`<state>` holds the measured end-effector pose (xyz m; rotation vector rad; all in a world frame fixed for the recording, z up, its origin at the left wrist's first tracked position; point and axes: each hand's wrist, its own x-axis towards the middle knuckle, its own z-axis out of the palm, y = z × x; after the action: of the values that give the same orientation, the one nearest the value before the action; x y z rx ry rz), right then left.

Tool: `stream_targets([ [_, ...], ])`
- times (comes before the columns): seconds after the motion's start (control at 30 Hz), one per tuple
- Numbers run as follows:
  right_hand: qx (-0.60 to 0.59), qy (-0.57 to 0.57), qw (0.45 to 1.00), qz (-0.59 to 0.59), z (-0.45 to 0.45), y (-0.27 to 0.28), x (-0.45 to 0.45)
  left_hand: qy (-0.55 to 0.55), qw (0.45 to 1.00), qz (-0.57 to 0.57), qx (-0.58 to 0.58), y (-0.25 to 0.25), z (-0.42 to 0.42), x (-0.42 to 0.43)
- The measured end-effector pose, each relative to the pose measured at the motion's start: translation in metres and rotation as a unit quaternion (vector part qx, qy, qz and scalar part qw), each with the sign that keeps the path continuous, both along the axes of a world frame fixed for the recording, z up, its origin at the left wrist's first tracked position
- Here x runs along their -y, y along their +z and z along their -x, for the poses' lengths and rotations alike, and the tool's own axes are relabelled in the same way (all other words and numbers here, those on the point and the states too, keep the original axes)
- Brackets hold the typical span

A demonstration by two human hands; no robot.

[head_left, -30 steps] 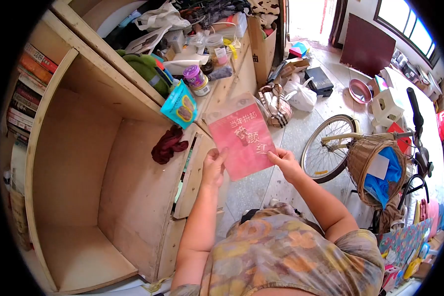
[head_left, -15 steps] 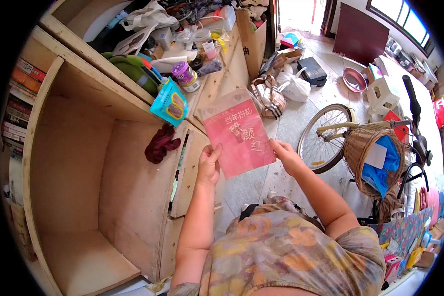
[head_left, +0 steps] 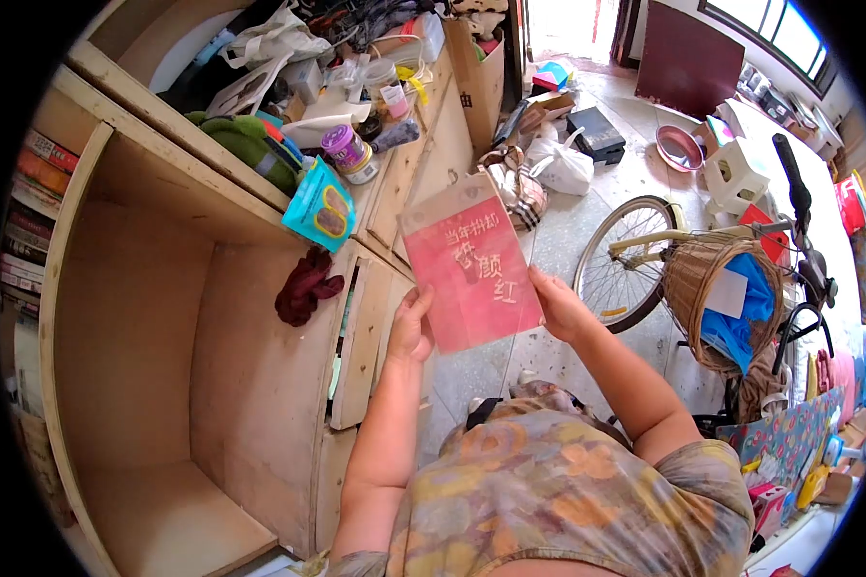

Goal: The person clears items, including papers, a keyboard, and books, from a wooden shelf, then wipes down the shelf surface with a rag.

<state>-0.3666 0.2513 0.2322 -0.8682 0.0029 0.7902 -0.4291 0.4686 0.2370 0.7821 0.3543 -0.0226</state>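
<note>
Left hand (head_left: 412, 327) grips the near-left edge of a red booklet (head_left: 467, 313), thumb on its cover; right hand (head_left: 560, 306) grips the opposite edge. Booklet is held left of the wicker basket (head_left: 685, 298), pale characters showing. Inside the basket: blue material (head_left: 757, 298). Farther left of the basket: dark red cloth (head_left: 306, 288), turquoise packet (head_left: 308, 223). Beyond the basket, leftward: white plastic bag (head_left: 560, 165).

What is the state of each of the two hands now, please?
Left hand: closed, holding the red book by its left edge.
Right hand: closed, holding the same book by its right edge.
</note>
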Motion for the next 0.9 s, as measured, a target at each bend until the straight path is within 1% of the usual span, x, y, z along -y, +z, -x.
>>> stream_targets([
  [0.1,0.004,-0.004,1.0,-0.012,0.004,0.001,0.001,-0.029,0.999,0.026,0.006,-0.006,0.002,0.0],
  [0.17,-0.023,-0.024,0.999,0.002,0.005,0.0,0.0,-0.035,0.999,0.038,0.011,-0.006,0.002,0.003],
  [0.27,-0.047,0.003,0.999,-0.004,0.004,-0.008,0.008,-0.04,0.998,0.039,0.003,-0.009,0.002,0.005],
  [0.4,-0.064,-0.004,0.997,-0.033,0.007,-0.014,0.007,-0.061,0.998,0.032,-0.01,-0.015,-0.001,0.002],
  [0.47,-0.045,-0.016,0.999,0.014,0.01,-0.016,0.003,-0.074,0.996,0.0,-0.047,-0.022,-0.001,-0.002],
  [0.5,-0.026,0.002,0.998,0.055,0.008,-0.029,0.004,-0.087,0.994,-0.01,-0.06,-0.03,0.0,-0.006],
  [0.53,-0.025,-0.004,0.998,0.055,0.009,-0.039,0.01,-0.093,0.994,-0.011,-0.059,-0.037,0.001,-0.007],
  [0.6,0.015,0.064,0.972,0.227,0.013,-0.031,0.016,-0.083,0.992,-0.006,-0.098,-0.05,0.005,-0.009],
  [0.63,0.008,0.079,0.964,0.256,0.015,-0.046,0.017,-0.08,0.99,-0.004,-0.114,-0.055,0.007,-0.009],
  [0.67,0.006,0.075,0.964,0.256,0.02,-0.045,0.019,-0.084,0.99,-0.005,-0.114,-0.059,0.009,-0.009],
  [0.73,0.038,0.147,0.944,0.293,0.028,-0.041,0.023,-0.088,0.982,0.001,-0.166,-0.069,0.012,-0.007],
  [0.77,0.023,0.121,0.95,0.287,0.031,-0.046,0.022,-0.085,0.977,0.002,-0.195,-0.082,0.013,-0.008],
  [0.8,0.021,0.118,0.95,0.288,0.033,-0.052,0.023,-0.088,0.977,0.002,-0.196,-0.089,0.015,-0.006],
  [0.87,-0.028,0.089,0.96,0.263,0.036,-0.063,0.024,-0.078,0.97,-0.059,-0.222,-0.097,0.018,-0.002],
  [0.9,-0.05,0.067,0.96,0.269,0.037,-0.063,0.024,-0.081,0.97,-0.059,-0.224,-0.098,0.02,0.0],
])
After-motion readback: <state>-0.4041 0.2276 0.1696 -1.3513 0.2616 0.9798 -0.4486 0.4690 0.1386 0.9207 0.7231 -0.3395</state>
